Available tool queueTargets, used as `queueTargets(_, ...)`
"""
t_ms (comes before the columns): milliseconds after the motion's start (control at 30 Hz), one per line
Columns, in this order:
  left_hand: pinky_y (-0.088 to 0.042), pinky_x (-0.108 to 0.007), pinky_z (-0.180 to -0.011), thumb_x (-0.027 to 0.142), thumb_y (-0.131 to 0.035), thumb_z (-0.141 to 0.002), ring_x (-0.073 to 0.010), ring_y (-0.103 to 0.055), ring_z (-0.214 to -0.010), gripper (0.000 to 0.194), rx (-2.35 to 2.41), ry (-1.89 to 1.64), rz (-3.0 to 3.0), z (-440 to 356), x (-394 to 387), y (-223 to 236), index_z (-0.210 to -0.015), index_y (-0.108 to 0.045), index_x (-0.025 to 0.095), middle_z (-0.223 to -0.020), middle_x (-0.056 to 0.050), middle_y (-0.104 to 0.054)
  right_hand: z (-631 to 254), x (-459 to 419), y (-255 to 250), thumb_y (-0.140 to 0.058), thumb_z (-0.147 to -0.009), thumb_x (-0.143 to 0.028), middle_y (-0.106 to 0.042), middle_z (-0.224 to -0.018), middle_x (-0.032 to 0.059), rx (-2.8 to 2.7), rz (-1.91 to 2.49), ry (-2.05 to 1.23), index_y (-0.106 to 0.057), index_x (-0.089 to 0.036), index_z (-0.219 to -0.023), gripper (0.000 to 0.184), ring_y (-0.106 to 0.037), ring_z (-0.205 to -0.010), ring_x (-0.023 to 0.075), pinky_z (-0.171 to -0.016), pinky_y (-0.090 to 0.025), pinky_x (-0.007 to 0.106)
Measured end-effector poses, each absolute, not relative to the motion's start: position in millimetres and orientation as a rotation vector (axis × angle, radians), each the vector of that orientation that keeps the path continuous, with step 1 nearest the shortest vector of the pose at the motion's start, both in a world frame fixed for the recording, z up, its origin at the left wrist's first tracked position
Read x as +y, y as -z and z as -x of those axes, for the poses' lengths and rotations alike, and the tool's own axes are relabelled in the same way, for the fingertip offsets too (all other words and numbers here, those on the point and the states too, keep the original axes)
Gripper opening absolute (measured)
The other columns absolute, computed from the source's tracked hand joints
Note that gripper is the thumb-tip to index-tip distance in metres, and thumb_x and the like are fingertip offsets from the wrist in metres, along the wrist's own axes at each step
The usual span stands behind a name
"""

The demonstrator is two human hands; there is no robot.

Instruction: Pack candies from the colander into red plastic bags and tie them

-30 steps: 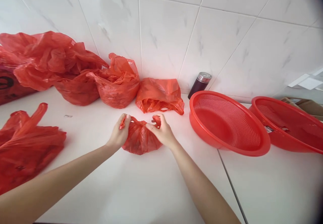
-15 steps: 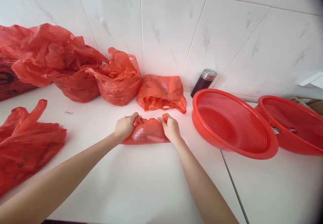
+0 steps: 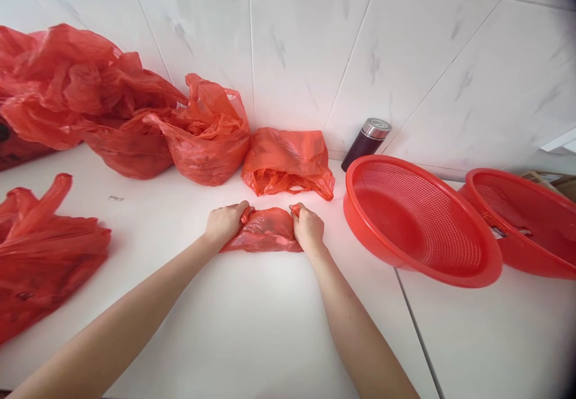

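I'm watching a red plastic bag (image 3: 272, 231) being held at the white worktop (image 3: 247, 327), nearer its back edge than its front. The left hand (image 3: 227, 224) is gripping one side, the right hand (image 3: 308, 228) the other. A second red bag (image 3: 290, 152) is lying just beyond, near a dark flask (image 3: 363, 147).

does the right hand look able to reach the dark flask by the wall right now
Probably, once it lets go: the right hand is gripping a red bag. The nearer red basket stands in front of the base of the dark flask, but the silver cap looks uncovered.
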State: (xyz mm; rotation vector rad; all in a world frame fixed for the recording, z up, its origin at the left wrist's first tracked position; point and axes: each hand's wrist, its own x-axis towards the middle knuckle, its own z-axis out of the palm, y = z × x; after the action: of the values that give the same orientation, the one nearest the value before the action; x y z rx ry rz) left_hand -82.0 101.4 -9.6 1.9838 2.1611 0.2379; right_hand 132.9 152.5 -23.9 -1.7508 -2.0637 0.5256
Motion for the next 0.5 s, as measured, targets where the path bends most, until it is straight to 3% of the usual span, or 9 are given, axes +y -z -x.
queueTargets(200, -0.045, -0.032, -0.069, 0.045, -0.045, -0.096, -0.0182, -0.060, -0.070, 0.030, 2.191, -0.463, -1.872, 82.0, 96.4, 11.7, -0.089, -0.063, 0.021, -0.084, -0.003, -0.068, -139.6, 146.1, 20.5, -0.042, -0.096, -0.049, -0.061, -0.067, 0.0031, -1.991, 1.656, -0.700, -0.062, -0.024, -0.084, 0.035, -0.060, -0.070, 0.0203, -0.067, -0.038, 0.029)
queueTargets(300, -0.043, -0.031, -0.066, 0.053, -0.030, -0.097, -0.0222, -0.063, -0.072, 0.043, 2.229, -0.659, -1.719, 80.6, 86.9, 9.7, -0.086, -0.061, 0.025, -0.080, -0.003, -0.070, -146.4, 140.1, 15.9, -0.054, -0.088, -0.056, -0.062, -0.074, 0.0001, -1.971, 1.475, -0.927, -0.061, -0.023, -0.079, 0.034, -0.059, -0.072, 0.0173, -0.069, -0.041, 0.027)
queueTargets(400, -0.046, -0.031, -0.069, 0.058, -0.019, -0.096, -0.0238, -0.066, -0.077, 0.056, 2.193, -0.809, -1.588, 75.8, 73.7, 6.1, -0.087, -0.061, 0.023, -0.081, -0.004, -0.071, -149.9, 136.0, 11.8, -0.068, -0.078, -0.051, -0.061, -0.080, -0.0028, -1.949, 1.242, -1.180, -0.063, -0.023, -0.088, 0.030, -0.057, -0.072, 0.0137, -0.069, -0.044, 0.024)
queueTargets(500, -0.050, -0.034, -0.070, 0.063, -0.040, -0.088, -0.0270, -0.068, -0.082, 0.049, 2.071, -0.836, -1.552, 69.0, 62.0, 1.0, -0.093, -0.064, 0.020, -0.088, -0.006, -0.073, -149.3, 134.4, 9.6, -0.071, -0.074, -0.042, -0.054, -0.075, -0.0050, -1.892, 1.071, -1.333, -0.062, -0.022, -0.101, 0.034, -0.053, -0.070, 0.0120, -0.069, -0.045, 0.024)
